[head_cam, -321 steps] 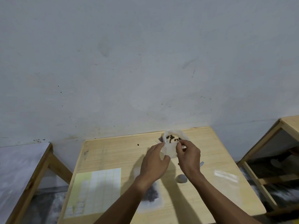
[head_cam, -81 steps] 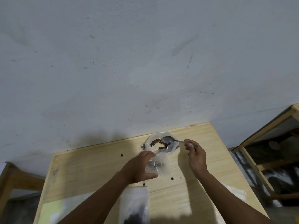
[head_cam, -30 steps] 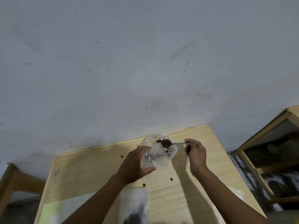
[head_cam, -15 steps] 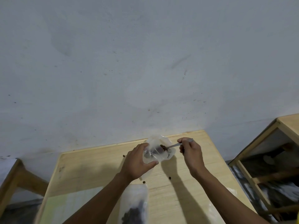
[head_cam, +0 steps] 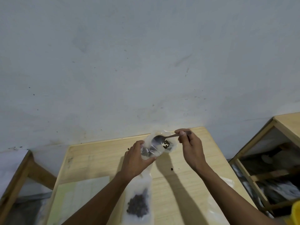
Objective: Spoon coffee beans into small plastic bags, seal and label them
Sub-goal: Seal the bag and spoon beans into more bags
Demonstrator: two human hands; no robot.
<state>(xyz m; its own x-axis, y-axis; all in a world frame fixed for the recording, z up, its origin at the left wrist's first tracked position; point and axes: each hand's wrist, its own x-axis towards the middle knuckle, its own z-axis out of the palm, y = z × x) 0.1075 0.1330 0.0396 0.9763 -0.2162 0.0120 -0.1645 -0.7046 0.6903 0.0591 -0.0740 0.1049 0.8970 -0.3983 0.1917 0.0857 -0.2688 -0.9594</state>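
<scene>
Holding: left hand (head_cam: pixel 135 161) curls around a small clear plastic bag (head_cam: pixel 152 150), lifted above the wooden table (head_cam: pixel 97 158) at centre frame.
Spooning: right hand (head_cam: pixel 190 146) pinches the handle of a metal spoon (head_cam: pixel 158 139), its bowl at the bag's mouth.
Beans: coffee beans (head_cam: pixel 166 144) lie in a clear plastic container (head_cam: pixel 172 146) just behind the bag.
Foreground: a filled bag (head_cam: pixel 138 203) lies flat at lower centre; a pale label sheet (head_cam: pixel 78 195) at lower left.
Strays: loose bean (head_cam: pixel 171 169) on the table.

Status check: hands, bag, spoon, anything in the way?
Left hand grips small bag, beans inside. Right hand pinches spoon, bowl looks empty, over bean container. Stray bean on table, nothing blocking.
</scene>
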